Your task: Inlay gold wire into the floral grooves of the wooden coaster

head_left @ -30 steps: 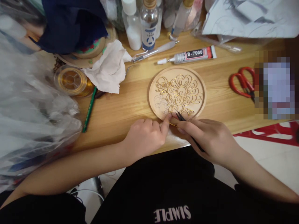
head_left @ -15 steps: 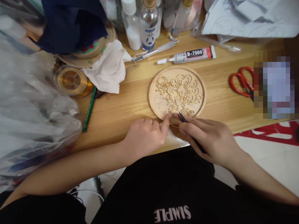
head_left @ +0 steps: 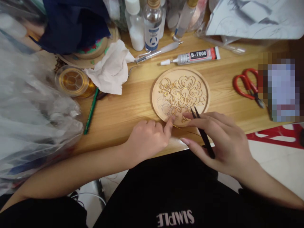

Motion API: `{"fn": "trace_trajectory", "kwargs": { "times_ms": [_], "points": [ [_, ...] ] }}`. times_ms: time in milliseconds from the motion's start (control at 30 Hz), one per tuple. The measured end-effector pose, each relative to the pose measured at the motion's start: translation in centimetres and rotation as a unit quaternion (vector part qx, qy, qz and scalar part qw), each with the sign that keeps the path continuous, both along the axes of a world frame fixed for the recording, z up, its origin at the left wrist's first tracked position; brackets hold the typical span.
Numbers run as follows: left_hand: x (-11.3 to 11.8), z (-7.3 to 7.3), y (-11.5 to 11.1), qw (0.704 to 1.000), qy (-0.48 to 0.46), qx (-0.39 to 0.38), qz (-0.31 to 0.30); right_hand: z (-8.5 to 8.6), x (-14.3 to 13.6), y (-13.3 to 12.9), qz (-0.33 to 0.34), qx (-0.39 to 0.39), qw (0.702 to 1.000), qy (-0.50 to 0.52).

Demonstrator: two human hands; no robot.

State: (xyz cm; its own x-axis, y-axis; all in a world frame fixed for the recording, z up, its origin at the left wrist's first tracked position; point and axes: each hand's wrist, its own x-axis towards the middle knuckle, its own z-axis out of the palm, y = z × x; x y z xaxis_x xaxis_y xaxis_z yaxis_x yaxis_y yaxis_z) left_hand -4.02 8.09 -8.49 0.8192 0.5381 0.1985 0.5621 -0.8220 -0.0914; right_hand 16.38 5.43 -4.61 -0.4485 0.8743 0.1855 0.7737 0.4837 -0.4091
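Note:
A round wooden plate (head_left: 155, 109) lies on the table, its face bearing a flower design outlined in gold wire; pale drawn lines show at its lower left. My left hand (head_left: 149, 136) is curled at the plate's near edge, index fingertip pressed down over a loose gold wire (head_left: 181, 128); its thumb is hidden. From that fingertip the wire runs right toward my other hand. Black tweezers (head_left: 204, 137) rest in my right hand (head_left: 225, 142), their tips parted above the plate's lower right. The right thumb and index finger are spread apart.
Behind the plate lie a B-7000 glue tube (head_left: 197, 56) and a pen-like tool (head_left: 161, 52), with bottles (head_left: 152, 28) beyond. A wire spool (head_left: 73, 81), crumpled tissue (head_left: 111, 71) and green pencil (head_left: 91, 112) are left. Red-handled scissors (head_left: 247, 85) lie right.
My right hand has shifted right and its fingers have spread. The tweezers' tips have moved right and now stand apart. More of the loose wire shows. My left hand stays in place.

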Motion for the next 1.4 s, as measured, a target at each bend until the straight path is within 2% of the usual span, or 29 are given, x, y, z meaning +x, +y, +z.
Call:
{"fn": "trace_trajectory", "kwargs": {
  "times_ms": [100, 400, 700, 933, 1167, 1400],
  "points": [
    [0.1, 0.0, 0.0, 1.0, 0.001, -0.004, -0.001, -0.1, -0.5, 0.3, 0.009, -0.001, 1.0, 0.028],
    [0.2, 0.1, 0.2, 1.0, -0.01, -0.021, -0.001, -1.1, -1.1, 0.6, 0.044, -0.024, 0.999, 0.01],
    [0.1, 0.4, 0.0, 1.0, 0.012, -0.021, 0.002, -1.6, -0.8, 0.3, 0.024, -0.069, 0.997, 0.027],
    [0.1, 0.4, 0.2, 1.0, 0.008, -0.015, -0.004, -1.7, -0.4, 0.1, 0.035, -0.067, 0.995, 0.063],
    [0.1, 0.2, 0.2, 1.0, -0.002, -0.009, -0.008, -1.9, 0.5, 0.5, 0.055, -0.05, 0.996, 0.051],
    [0.0, 0.2, 0.3, 1.0, 0.002, -0.019, -0.014, -2.2, 2.2, 0.8, 0.067, -0.162, 0.982, 0.072]
  ]
}}
